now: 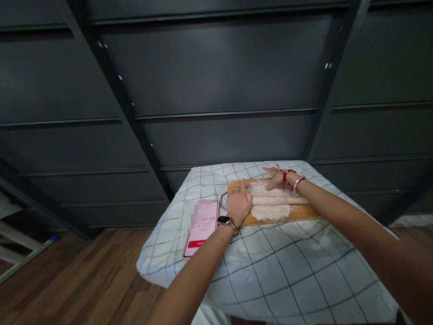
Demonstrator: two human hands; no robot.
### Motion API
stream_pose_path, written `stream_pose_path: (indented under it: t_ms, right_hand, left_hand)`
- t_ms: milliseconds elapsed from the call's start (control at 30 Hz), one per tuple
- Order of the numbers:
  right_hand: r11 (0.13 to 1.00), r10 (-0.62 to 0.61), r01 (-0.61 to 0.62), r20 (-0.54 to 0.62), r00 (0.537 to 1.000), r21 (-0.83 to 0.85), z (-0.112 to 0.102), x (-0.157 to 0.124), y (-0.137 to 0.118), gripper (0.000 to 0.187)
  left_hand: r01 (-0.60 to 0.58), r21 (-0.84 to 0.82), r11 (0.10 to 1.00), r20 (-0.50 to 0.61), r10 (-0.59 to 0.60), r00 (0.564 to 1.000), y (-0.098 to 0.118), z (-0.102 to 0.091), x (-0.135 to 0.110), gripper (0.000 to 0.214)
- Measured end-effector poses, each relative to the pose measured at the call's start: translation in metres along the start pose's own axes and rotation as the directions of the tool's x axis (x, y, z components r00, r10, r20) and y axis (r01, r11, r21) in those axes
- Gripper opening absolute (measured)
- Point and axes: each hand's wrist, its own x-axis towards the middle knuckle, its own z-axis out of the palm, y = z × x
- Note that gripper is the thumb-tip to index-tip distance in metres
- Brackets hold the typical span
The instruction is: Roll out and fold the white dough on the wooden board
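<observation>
A flattened piece of pale dough (270, 212) lies on a wooden board (306, 212). Across it, left to right, rests a flour-dusted rolling pin (277, 200). My left hand (239, 203) is closed over the pin's left end, its index finger pointing forward; the hand hides that end. At the far edge of the dough is my right hand (279, 177), fingers spread and thumb apart. It holds nothing that I can see, and whether it touches the dough is unclear. My right wrist and forearm pass over the right part of the pin.
Left of the board, a phone (203, 228) showing 04:52 lies on the checked white tablecloth (297, 271). A thin grey loop (222, 201) shows beside the board's left edge. Dark panels (219, 76) stand behind the table, and wooden floor (111, 271) shows at left.
</observation>
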Motion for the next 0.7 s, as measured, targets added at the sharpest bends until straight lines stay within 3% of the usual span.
stream_pose_path:
  t_ms: [100,267,433,567,700]
  right_hand:
    - [0.999,0.05,-0.05,0.073,0.996,-0.009,-0.007,-0.01,-0.002,0.109]
    - [0.994,-0.034,0.054,-0.2,0.979,0.095,-0.02,-0.044,0.011,0.08]
    - [0.964,-0.251,0.226,-0.204,0.946,-0.141,0.007,-0.102,0.024,0.053]
    - [0.957,-0.152,0.072,-0.274,0.95,-0.281,0.027,-0.128,0.015,0.047]
    - [0.916,-0.109,0.042,-0.147,0.983,-0.398,0.021,-0.121,0.009,0.039]
  left_hand:
    - [0.01,-0.005,1.0,0.002,-0.01,1.0,0.0,-0.001,0.0,0.053]
    - [0.013,-0.017,1.0,0.02,-0.012,1.0,0.001,-0.003,-0.001,0.053]
    - [-0.001,-0.008,1.0,0.061,0.002,0.998,0.003,-0.007,0.001,0.053]
    - [-0.006,-0.011,1.0,0.116,0.007,0.993,0.002,-0.011,0.006,0.052]
    - [-0.041,0.003,0.999,0.149,0.04,0.988,0.0,-0.009,0.015,0.051]
